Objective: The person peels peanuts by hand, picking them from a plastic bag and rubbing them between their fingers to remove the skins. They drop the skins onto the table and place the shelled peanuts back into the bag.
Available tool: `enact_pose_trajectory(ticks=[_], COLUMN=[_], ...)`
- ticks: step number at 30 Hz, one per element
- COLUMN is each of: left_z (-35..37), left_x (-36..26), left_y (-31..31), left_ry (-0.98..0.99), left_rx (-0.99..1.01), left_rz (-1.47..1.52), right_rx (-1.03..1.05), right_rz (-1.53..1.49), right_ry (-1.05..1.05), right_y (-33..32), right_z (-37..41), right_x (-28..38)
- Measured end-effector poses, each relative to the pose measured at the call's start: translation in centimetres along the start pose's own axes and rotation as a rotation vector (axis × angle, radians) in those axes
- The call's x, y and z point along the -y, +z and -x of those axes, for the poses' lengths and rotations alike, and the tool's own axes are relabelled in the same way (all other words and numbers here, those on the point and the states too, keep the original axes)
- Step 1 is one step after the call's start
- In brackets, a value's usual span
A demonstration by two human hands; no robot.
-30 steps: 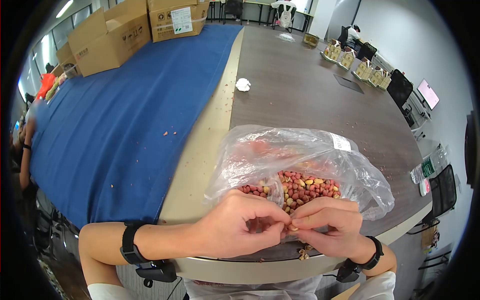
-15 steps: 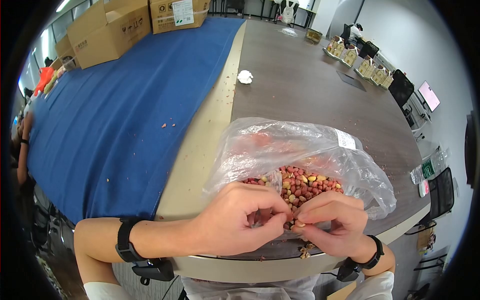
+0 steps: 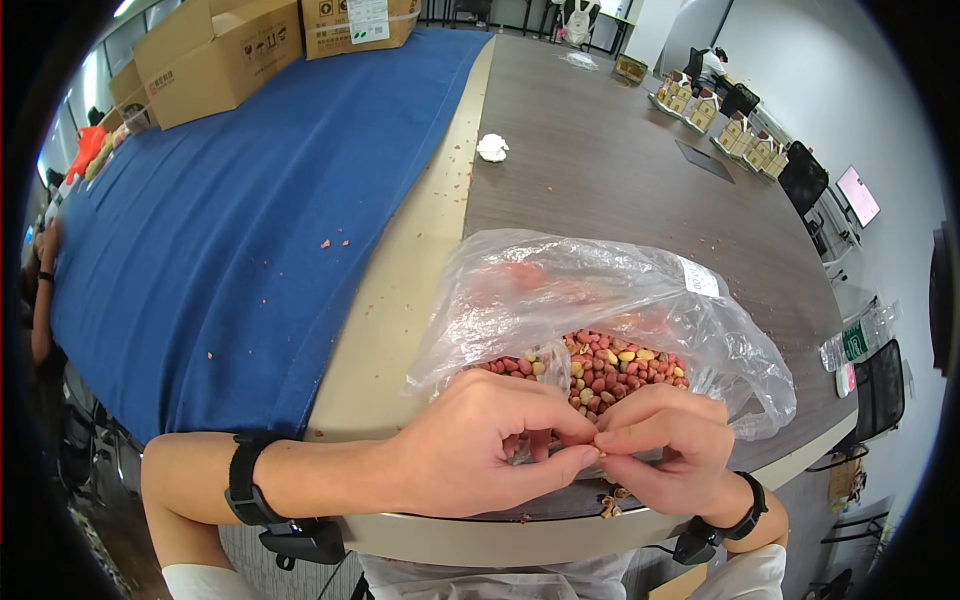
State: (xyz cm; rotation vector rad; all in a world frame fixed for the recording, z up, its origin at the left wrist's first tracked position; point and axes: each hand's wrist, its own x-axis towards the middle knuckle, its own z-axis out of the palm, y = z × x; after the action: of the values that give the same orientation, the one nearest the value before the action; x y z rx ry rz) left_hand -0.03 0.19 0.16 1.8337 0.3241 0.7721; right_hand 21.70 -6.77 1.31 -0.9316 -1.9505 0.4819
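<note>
Your left hand (image 3: 480, 445) and right hand (image 3: 665, 450) meet at the near edge of the worktop (image 3: 600, 170), fingertips against fingertips. On both hands the fingers are curled in tight, thumb pressed to forefinger, with no gap showing. They pinch a single peanut (image 3: 603, 456) between them. Only a pale sliver of it shows where your two thumbs come together; the rest is hidden by your knuckles.

Just beyond your hands lies a clear plastic bag (image 3: 600, 290), crumpled, its mouth turned towards you. Your left knuckles touch its near fold. Inside sits a heap of red and pale kernels (image 3: 615, 365), right behind your fingertips.

A few brown scraps (image 3: 610, 503) lie on the worktop edge below your right hand. You wear a black band on each wrist (image 3: 240, 478).

To the left, a blue cloth (image 3: 250, 200) covers the worktop, flecked with small bits. Cardboard boxes (image 3: 215, 55) stand at its far end. A crumpled white tissue (image 3: 491, 148) rests far off on the bare grey surface, and small house-shaped cartons (image 3: 700, 110) line the far right.
</note>
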Motion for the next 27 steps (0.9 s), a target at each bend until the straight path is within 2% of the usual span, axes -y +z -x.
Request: enact_pose_trajectory(ticks=[16, 27], left_z=[0.21, 0.23], left_x=[0.30, 0.05], left_y=[-0.30, -0.35], left_ry=[0.130, 0.112], left_rx=[0.028, 0.034], left_rz=[-0.044, 0.005], right_rx=[0.004, 0.030], right_rz=[-0.080, -0.152], right_ry=[-0.044, -0.042], right_y=[0.16, -0.07], right_z=[0.21, 0.15], right_x=[-0.21, -0.14])
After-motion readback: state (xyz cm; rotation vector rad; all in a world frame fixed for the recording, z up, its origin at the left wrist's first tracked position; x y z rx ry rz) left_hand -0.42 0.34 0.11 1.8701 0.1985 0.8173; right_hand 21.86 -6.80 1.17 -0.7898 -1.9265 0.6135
